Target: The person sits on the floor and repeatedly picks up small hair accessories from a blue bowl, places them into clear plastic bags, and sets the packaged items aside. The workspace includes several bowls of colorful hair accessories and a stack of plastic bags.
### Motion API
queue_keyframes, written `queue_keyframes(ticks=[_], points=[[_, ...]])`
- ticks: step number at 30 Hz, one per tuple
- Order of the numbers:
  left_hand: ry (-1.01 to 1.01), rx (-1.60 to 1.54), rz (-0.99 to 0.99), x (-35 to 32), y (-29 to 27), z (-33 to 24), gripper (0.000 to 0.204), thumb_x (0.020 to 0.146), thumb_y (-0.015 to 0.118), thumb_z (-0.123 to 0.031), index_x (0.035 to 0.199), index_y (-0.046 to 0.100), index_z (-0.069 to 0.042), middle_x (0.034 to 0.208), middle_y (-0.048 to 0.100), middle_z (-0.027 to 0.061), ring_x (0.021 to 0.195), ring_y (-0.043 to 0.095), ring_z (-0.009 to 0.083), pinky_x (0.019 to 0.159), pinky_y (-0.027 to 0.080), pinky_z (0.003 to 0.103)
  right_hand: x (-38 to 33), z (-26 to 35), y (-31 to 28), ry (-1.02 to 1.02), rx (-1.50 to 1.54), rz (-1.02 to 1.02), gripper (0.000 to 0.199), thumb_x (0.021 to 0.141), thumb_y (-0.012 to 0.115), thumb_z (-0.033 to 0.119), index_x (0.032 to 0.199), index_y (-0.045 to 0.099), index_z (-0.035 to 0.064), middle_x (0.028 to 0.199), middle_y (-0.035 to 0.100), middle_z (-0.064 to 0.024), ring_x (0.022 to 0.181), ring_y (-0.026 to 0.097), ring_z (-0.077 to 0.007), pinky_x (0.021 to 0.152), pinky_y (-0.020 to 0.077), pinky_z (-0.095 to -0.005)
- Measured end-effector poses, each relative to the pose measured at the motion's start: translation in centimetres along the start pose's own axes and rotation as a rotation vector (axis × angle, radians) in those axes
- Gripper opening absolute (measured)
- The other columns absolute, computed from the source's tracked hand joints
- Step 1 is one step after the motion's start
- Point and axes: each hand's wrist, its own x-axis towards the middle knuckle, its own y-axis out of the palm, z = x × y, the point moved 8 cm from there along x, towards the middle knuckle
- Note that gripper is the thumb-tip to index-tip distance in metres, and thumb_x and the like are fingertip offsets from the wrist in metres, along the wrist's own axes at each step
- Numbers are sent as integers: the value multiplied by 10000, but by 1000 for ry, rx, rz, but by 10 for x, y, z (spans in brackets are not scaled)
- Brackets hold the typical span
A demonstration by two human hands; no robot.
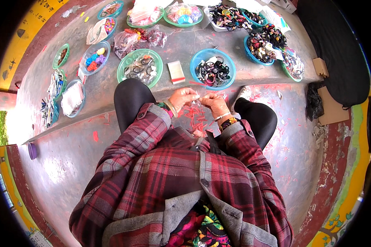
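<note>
Directly beyond the fingers on the grey step: a blue bowl [212,68] of black hair ties. Left of it lies a flat clear packet [176,72], then a green bowl [139,67] of dark rings. Further left, a smaller bowl [95,57] holds coloured pieces. Far right of the fingers, a black mat [338,49] and cardboard pieces [332,105]. Red paper scraps [290,136] litter the floor.

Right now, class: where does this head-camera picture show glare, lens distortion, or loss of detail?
Head view: daylight burns out the step's left end; fisheye bends the step edge and blackens the corners; the left hand and right hand are fairly sharp, though the small clear packet they pinch stays hard to make out.
</note>
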Motion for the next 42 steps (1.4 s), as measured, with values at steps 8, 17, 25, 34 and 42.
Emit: queue_keyframes(ticks=[8,17,25,34,42], points=[[-16,-58,-22,-2,4,-1,167,805,560,-164,918,535,-44,819,573,33,734,565,126,609,487,254,0,3,2,-26,-42,8,145,687,660,58,605,540,64,583,526,20,528,434,-52,507,335,-202],[-24,-19,-16,1,-1,5,173,832,519,-169,924,535,-24,833,583,59,714,577,137,604,497,259,2,-4,0,18,-61,11,157,703,661,74,615,531,90,610,552,14,546,479,-73,529,372,-205],[-41,-23,-31,0,-2,5,172,831,516,-160,924,549,-19,818,587,52,700,568,127,611,483,251,4,-11,-3,50,-31,11,162,706,665,91,616,531,106,628,561,23,552,482,-68,529,372,-201],[-78,59,-269,-2,-18,2,224,830,530,-214,944,546,-23,868,581,60,727,560,123,611,466,244,7,12,-18,-201,-516,-213,185,665,690,158,619,542,57,569,546,-10,498,472,-93,514,372,-231],[-4,0,-63,-7,15,3,261,834,521,-238,996,540,-34,913,577,54,749,568,128,593,465,233,-36,76,45,-786,-1413,-385,142,619,607,146,588,491,71,612,515,-91,628,515,-286,562,387,-372]])
